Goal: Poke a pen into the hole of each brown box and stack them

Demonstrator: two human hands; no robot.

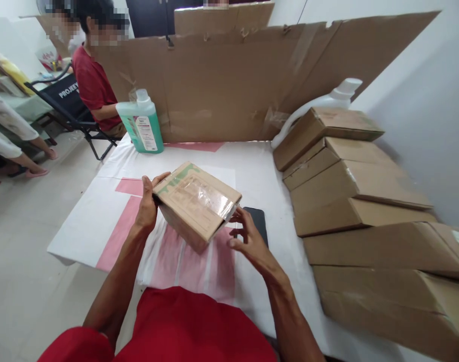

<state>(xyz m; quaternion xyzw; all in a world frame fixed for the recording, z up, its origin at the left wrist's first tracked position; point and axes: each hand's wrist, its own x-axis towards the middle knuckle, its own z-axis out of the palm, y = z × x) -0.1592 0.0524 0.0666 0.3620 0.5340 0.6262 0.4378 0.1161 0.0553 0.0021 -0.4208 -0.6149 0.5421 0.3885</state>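
Observation:
A small brown cardboard box (197, 198) with green print and shiny clear tape is held tilted above the table. My left hand (148, 203) grips its left end, the thumb on the near side and the fingers reaching behind it. At the taped right end, my right hand (248, 234) has its fingers bent and apart from the thumb. Its fingertips are close to the tape edge; whether they touch it I cannot tell. Behind my right hand a dark flat phone-like object (257, 221) lies on the white-covered table (278, 266).
A green liquid bottle (148, 128) stands at the back left. A tall cardboard panel (221, 90) closes off the back. Several cardboard boxes (365, 241) line the right side, with a white bottle (338, 95) behind them. A person in red (95, 85) sits at the left.

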